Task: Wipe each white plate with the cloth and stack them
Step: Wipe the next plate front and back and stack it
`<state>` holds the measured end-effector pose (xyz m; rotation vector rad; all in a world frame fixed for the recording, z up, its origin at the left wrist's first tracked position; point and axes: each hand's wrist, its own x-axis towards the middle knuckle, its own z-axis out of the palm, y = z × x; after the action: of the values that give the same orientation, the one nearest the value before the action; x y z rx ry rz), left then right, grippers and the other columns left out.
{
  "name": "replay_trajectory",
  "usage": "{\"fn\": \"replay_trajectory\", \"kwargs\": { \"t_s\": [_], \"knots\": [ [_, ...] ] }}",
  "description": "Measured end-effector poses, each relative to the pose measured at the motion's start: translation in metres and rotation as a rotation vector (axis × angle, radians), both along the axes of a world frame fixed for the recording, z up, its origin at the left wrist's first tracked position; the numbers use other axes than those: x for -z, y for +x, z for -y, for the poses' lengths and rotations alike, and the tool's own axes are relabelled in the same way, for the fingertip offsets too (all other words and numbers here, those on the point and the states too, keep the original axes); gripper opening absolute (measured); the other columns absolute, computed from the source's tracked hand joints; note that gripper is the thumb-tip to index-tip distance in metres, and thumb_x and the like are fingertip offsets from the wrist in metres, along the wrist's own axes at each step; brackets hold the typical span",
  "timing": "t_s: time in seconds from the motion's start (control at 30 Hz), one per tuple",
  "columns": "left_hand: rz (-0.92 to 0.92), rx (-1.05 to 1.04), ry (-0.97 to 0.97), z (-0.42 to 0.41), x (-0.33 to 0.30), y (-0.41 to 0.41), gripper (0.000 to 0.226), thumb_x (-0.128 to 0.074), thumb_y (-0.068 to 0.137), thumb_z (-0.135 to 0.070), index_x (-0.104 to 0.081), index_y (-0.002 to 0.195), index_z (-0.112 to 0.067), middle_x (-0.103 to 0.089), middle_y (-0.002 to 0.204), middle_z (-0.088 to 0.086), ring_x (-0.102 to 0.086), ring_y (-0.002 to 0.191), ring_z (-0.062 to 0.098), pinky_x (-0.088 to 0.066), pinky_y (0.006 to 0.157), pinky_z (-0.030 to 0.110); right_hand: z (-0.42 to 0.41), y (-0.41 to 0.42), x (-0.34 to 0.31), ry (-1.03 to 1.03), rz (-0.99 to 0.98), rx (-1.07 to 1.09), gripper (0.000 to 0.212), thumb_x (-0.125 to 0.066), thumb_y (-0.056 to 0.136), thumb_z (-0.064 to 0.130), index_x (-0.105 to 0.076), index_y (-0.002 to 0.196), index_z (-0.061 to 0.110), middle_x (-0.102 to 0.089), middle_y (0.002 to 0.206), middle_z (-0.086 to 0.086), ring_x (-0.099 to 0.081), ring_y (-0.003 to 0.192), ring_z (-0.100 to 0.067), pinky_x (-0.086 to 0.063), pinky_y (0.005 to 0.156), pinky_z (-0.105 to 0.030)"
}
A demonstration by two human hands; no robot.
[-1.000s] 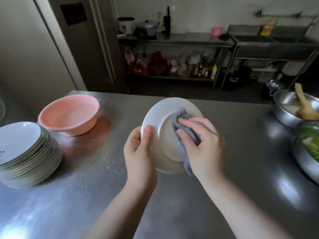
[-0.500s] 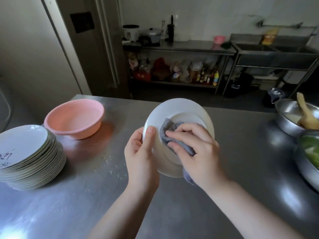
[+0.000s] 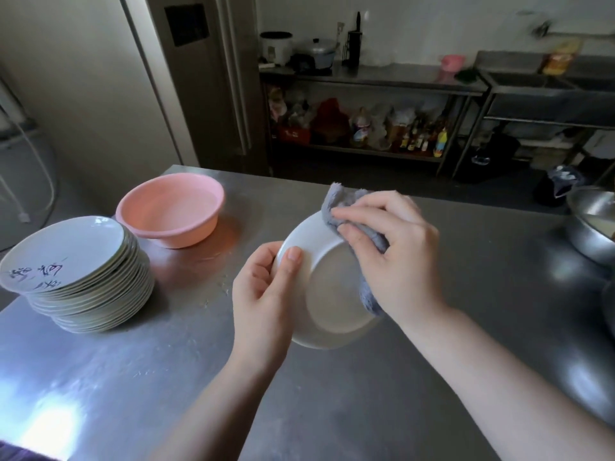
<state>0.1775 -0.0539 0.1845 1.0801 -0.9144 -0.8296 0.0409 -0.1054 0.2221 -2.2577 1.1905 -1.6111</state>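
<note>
Between both hands: white plate [image 3: 327, 291], tilted | left hand [image 3: 263, 294] pinches its near-left rim | right hand [image 3: 396, 254] presses cloth [image 3: 349, 211] on far rim | stack [image 3: 80, 271] lies left of left hand, nearer it.

The counter [image 3: 432, 377] is brushed steel with a dull sheen. The plate [image 3: 327, 304] looks like smooth glazed ceramic, the cloth [image 3: 342, 207] fuzzy grey fabric, and the pink basin [image 3: 173, 221] matt plastic.
</note>
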Motion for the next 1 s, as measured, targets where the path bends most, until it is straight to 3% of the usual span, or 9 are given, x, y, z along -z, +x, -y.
{"fn": "replay_trajectory", "kwargs": {
  "t_s": [0.1,0.23,0.37,0.53,0.7,0.77,0.87,0.93,1.0],
  "knots": [
    [-0.027,0.006,-0.007,-0.002,0.000,0.006,0.021,-0.059,0.087,-0.028,-0.068,0.088,-0.009,-0.067,0.073,0.002,-0.056,0.065,0.013,-0.047,0.058,0.022,-0.004,0.010,0.002,-0.096,-0.143,-0.124,0.013,-0.074,0.080,0.006,-0.078,0.092,0.011,-0.067,0.089,-0.003,-0.058,0.085,-0.026,-0.049,0.077,-0.033],
    [-0.024,-0.034,0.019,-0.002,0.002,0.010,0.017,-0.060,0.086,-0.030,-0.069,0.081,-0.017,-0.067,0.072,-0.001,-0.056,0.066,0.013,-0.046,0.059,0.022,0.010,-0.005,-0.001,0.030,0.000,-0.036,0.016,-0.072,0.081,0.003,-0.077,0.091,0.014,-0.067,0.091,-0.001,-0.059,0.090,-0.023,-0.046,0.081,-0.023],
    [-0.110,-0.006,0.079,-0.002,0.007,0.009,0.017,-0.060,0.084,-0.029,-0.070,0.075,-0.019,-0.066,0.070,0.001,-0.055,0.064,0.015,-0.046,0.057,0.024,-0.003,0.007,0.012,-0.040,-0.141,-0.134,0.012,-0.073,0.082,0.005,-0.078,0.089,0.013,-0.068,0.089,0.000,-0.056,0.088,-0.023,-0.046,0.082,-0.027],
    [-0.134,-0.054,0.133,-0.001,0.013,0.008,0.017,-0.061,0.083,-0.031,-0.068,0.074,-0.019,-0.063,0.068,0.001,-0.052,0.064,0.017,-0.043,0.059,0.027,0.011,-0.019,0.017,0.216,0.024,-0.087,0.017,-0.070,0.082,0.004,-0.076,0.093,0.016,-0.065,0.096,0.000,-0.059,0.097,-0.018,-0.047,0.088,-0.028],
    [-0.159,-0.025,0.210,-0.007,0.026,0.002,0.024,-0.059,0.095,-0.019,-0.065,0.073,-0.017,-0.062,0.063,-0.002,-0.053,0.059,0.014,-0.044,0.057,0.026,-0.002,-0.015,0.043,0.215,-0.027,-0.098,0.017,-0.071,0.081,0.006,-0.076,0.093,0.017,-0.064,0.094,0.004,-0.055,0.094,-0.013,-0.041,0.086,-0.016],
    [-0.160,-0.039,0.238,-0.009,0.030,0.004,0.022,-0.061,0.093,-0.020,-0.064,0.071,-0.018,-0.061,0.064,-0.003,-0.052,0.061,0.013,-0.043,0.056,0.025,0.004,-0.028,0.049,0.310,0.042,-0.100,0.019,-0.069,0.083,0.005,-0.076,0.093,0.019,-0.064,0.096,0.005,-0.058,0.096,-0.010,-0.043,0.088,-0.019],
    [-0.288,-0.069,0.284,-0.008,0.035,0.012,0.017,-0.058,0.096,-0.021,-0.061,0.083,-0.011,-0.059,0.075,0.002,-0.053,0.070,0.015,-0.043,0.064,0.028,0.005,-0.044,0.058,0.414,0.168,-0.024,0.023,-0.067,0.083,0.001,-0.074,0.091,0.021,-0.063,0.094,0.006,-0.061,0.091,-0.005,-0.048,0.084,-0.025],
    [-0.328,-0.031,0.325,-0.007,0.039,0.012,0.017,-0.055,0.098,-0.023,-0.063,0.097,-0.007,-0.061,0.086,0.008,-0.056,0.077,0.018,-0.046,0.071,0.031,0.003,-0.042,0.063,0.418,0.177,0.001,0.021,-0.067,0.083,0.001,-0.074,0.090,0.020,-0.062,0.093,0.008,-0.061,0.090,-0.006,-0.049,0.084,-0.026],
    [-0.348,0.012,0.360,-0.007,0.043,0.008,0.020,-0.053,0.099,-0.024,-0.065,0.097,-0.008,-0.064,0.091,0.008,-0.060,0.082,0.017,-0.049,0.075,0.031,0.004,-0.039,0.062,0.364,0.127,-0.007,0.018,-0.067,0.083,0.004,-0.075,0.091,0.018,-0.063,0.094,0.005,-0.060,0.094,-0.012,-0.048,0.086,-0.027]
  ]
}}
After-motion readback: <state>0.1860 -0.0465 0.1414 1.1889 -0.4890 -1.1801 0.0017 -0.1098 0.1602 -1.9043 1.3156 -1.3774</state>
